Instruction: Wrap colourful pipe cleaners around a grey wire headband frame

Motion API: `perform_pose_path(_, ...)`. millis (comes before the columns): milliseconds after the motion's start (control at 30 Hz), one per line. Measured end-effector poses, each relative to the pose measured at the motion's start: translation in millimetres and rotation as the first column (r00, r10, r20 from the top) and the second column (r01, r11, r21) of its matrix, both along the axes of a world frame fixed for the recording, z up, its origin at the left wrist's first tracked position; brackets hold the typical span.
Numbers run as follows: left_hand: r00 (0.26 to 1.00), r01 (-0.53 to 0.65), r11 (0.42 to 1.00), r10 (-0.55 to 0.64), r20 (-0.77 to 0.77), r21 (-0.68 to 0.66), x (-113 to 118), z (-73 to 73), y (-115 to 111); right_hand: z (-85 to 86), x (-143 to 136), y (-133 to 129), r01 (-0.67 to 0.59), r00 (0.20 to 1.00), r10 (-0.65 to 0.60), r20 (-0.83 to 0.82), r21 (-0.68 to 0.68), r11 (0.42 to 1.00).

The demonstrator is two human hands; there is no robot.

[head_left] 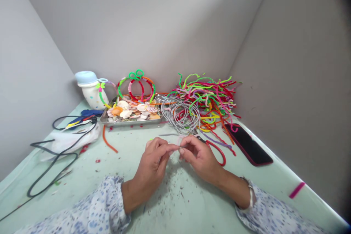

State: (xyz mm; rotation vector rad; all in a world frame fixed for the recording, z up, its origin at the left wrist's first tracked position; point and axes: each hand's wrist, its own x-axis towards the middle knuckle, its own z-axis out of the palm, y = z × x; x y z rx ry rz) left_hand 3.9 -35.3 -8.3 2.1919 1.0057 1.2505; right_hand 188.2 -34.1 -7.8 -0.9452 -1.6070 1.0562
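Above the middle of the table, my left hand (157,161) and my right hand (201,157) meet at the fingertips. The left index finger points toward the right hand, and its other fingers are curled in. My right thumb and index finger pinch together at that same spot. Whatever lies between the fingertips is too small to make out. Just behind the hands are a coil of grey wire (181,115) and a pair of scissors with a red handle (221,153), partly hidden by my right hand.
A metal tray (131,122) of seashells (124,108) stands at the back, with fuzzy pipe-cleaner rings (141,87) above it. Loose pipe cleaners (208,95) are heaped behind. A phone (249,146) lies right; a white bottle (91,93), black cable (56,159) and plastic bag (74,139) are left.
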Motion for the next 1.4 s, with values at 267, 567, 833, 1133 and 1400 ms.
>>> perform_pose_path(267,0.999,-0.042,0.999,0.042,-0.031,0.0,1.8,5.7,-1.8,0.5,0.3,-0.8,0.012,0.999,-0.014,0.041,0.035,0.999)
perform_pose_path(567,0.999,-0.034,0.999,0.034,0.02,-0.011,0.1,2.2,-1.9,1.4,1.5,-1.5,0.026,0.992,-0.04,0.116,0.117,0.993)
perform_pose_path(833,0.996,-0.084,0.996,0.084,-0.017,0.004,0.5,4.8,-1.7,1.2,2.1,-1.4,0.036,0.987,-0.061,0.148,0.166,0.985)
perform_pose_path(1133,0.996,-0.079,0.995,0.076,-0.052,-0.059,1.2,9.2,-4.4,2.8,2.5,-1.6,0.038,0.967,-0.104,0.233,0.27,0.962)
perform_pose_path(1400,0.997,-0.069,0.997,0.068,-0.021,-0.02,1.0,4.3,-2.7,3.0,2.8,-1.0,0.039,0.965,-0.111,0.236,0.294,0.955)
